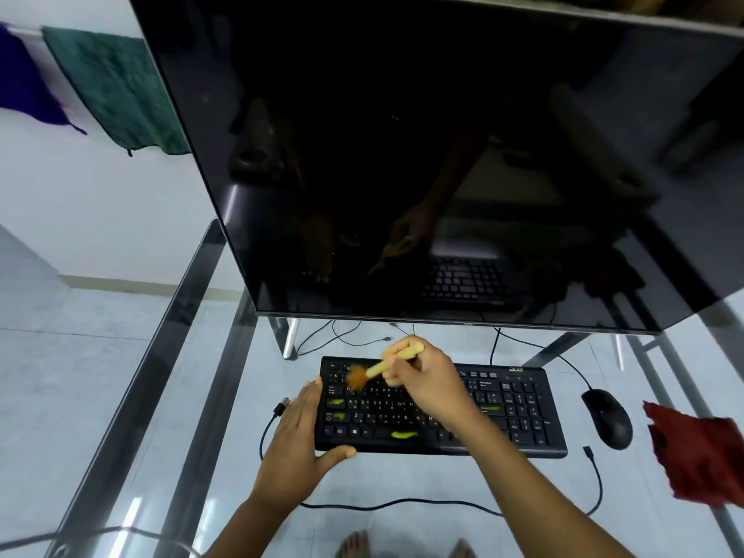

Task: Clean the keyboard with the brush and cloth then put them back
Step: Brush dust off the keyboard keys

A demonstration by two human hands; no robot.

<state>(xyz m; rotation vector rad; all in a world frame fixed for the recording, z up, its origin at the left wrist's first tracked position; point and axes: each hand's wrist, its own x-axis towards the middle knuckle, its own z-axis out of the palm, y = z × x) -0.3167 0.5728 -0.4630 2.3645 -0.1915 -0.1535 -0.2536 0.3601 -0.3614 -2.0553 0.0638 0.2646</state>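
Head camera gives us the keyboard (pixel 515 412) lying flat on the glass table (pixel 193 356) in front of the dark monitor (pixel 402 155), and we judge the job to be in its first stage, the brushing. Our right hand (pixel 426 380) pinches the pale handle of the brush (pixel 376 370), its orange bristles down on the top rows at the keyboard's left end. Our left hand (pixel 298 441) lies flat, fingers straight along the keyboard's left edge and thumb against its front edge, bracing it and gripping nothing. The red cloth (pixel 696 449) lies crumpled on the table at the far right, beyond the mouse (pixel 608 416) and well apart from both hands, so we take the wiping as not yet begun. How much of the key field has been swept we cannot tell. Left to do, as we read it: finish brushing, wipe with the cloth, then return both tools to their place, which we cannot make out.
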